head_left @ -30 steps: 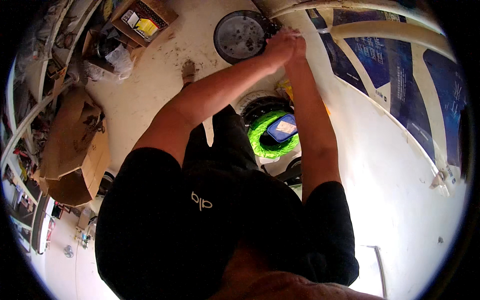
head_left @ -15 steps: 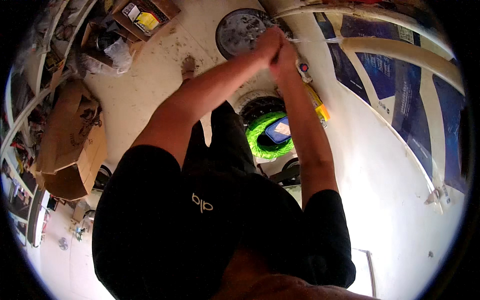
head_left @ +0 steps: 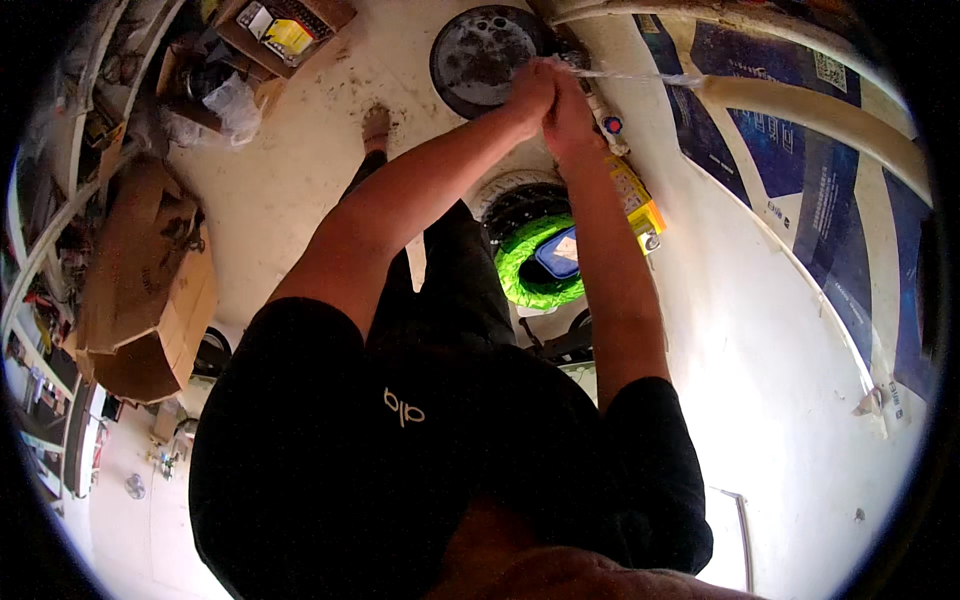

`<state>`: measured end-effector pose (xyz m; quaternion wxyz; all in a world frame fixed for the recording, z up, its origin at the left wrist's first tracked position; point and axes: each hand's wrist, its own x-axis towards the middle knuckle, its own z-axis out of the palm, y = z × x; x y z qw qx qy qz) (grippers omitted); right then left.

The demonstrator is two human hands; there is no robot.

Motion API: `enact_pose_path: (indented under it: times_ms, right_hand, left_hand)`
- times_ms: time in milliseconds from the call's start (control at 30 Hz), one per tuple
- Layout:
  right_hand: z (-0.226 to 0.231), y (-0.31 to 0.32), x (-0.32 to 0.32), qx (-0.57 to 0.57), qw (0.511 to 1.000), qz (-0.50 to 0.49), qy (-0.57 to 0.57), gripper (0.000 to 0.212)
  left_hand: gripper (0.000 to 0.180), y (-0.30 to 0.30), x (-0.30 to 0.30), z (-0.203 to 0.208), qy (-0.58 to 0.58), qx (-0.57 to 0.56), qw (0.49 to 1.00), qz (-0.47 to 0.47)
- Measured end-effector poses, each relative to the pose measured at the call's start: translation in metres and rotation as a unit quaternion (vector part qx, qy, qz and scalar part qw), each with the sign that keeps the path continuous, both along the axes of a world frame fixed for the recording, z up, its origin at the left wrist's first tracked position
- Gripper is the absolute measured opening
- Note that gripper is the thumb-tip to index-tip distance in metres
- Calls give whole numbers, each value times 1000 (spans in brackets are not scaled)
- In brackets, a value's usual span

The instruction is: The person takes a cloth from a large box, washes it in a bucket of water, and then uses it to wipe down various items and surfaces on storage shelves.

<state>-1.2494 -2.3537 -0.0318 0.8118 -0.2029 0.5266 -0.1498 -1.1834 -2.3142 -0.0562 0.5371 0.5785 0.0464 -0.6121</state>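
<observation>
My left hand (head_left: 533, 90) and my right hand (head_left: 570, 118) are pressed together in front of me, palms facing in. Their fingertips point away from me and I cannot make out anything held between them. A thin clear streak (head_left: 635, 76), which looks like running water, reaches them from the right, in line with the end of a pale curved pipe or rail (head_left: 780, 100). Partly behind my hands is a dark round basin (head_left: 440, 62) with whitish suds or liquid in it. Close to my right wrist is a tap-like fitting (head_left: 612, 126) with a blue and red knob.
Below my right forearm sit a tyre (head_left: 510, 195), a bright green cover (head_left: 515, 275) and a blue container (head_left: 560, 255), with a yellow box (head_left: 645, 205) beside them. Cardboard boxes (head_left: 145, 290) stand at the left. Blue printed panels (head_left: 820, 200) line the right side.
My hands were blurred by motion and now look steadier, still together. The clear streak shows more plainly. The view has shifted slightly.
</observation>
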Motion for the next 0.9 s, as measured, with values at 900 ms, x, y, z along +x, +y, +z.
enact_pose_path:
  times_ms: [900]
  right_hand:
    - [-64,-19,7,-494,343,672,432,34]
  left_hand:
    - [31,18,10,-13,-492,-58,843,-208]
